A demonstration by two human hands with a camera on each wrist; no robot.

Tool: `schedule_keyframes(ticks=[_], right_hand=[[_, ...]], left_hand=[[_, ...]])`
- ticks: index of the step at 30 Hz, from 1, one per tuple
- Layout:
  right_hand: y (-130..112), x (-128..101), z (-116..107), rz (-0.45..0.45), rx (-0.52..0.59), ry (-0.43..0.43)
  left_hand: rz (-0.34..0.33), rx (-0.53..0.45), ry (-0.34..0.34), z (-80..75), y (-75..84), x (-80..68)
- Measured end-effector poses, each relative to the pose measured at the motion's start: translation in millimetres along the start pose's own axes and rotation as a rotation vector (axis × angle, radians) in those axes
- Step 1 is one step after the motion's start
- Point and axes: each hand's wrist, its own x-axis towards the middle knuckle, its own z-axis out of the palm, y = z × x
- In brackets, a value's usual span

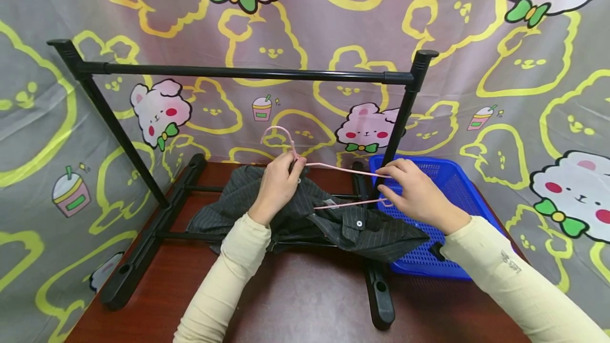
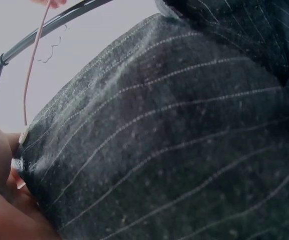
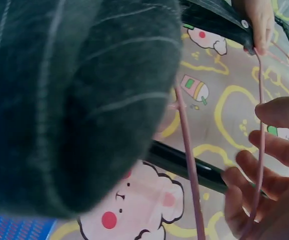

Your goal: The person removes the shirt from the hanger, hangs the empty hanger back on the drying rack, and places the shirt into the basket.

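A dark pinstriped garment (image 1: 305,216) lies bunched on the wooden table under a black clothes rail (image 1: 248,73). A thin pink wire hanger (image 1: 343,171) is held above it. My left hand (image 1: 278,184) grips the hanger at the base of its hook together with a fold of the garment (image 2: 174,135). My right hand (image 1: 412,189) pinches the hanger's right end, fingers curled round the pink wire (image 3: 258,150). In the right wrist view the garment (image 3: 69,100) fills the left and the left hand's fingers (image 3: 257,25) show at the top.
A blue perforated plastic basket (image 1: 443,216) sits on the table to the right, behind the rail's right post (image 1: 400,120). The rail's black feet (image 1: 143,242) run toward the table's front. A cartoon-printed curtain (image 1: 524,68) surrounds the table.
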Motion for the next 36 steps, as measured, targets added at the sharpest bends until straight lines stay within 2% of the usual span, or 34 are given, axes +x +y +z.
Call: schedule_keyframes(ticks=[2, 5, 14, 19, 30, 36], right_hand=[[0.9, -0.7, 1.3, 0.039, -0.017, -0.061], [2.5, -0.3, 3.5, 0.052, -0.035, -0.107], [7.5, 1.0, 4.3, 0.037, -0.035, -0.095], [8.3, 0.2, 0.0, 0.035, -0.062, -0.088], [10.1, -4.5, -2.5, 0.038, -0.067, -0.071], [8.7, -6.9, -6.3, 0.061, -0.075, -0.063]], left_hand=[[0.008, 0.007, -0.003, 1.6, 1.6, -0.1], [0.032, 0.018, -0.020, 4.6, 3.8, 0.3], [0.094, 0.009, -0.138, 4.9, 6.4, -0.2], [0.119, 0.011, -0.175, 3.3, 4.1, 0.0], [0.102, 0.035, -0.196, 6.4, -1.5, -3.8], [0.081, -0.011, -0.188, 5.2, -2.9, -4.7]])
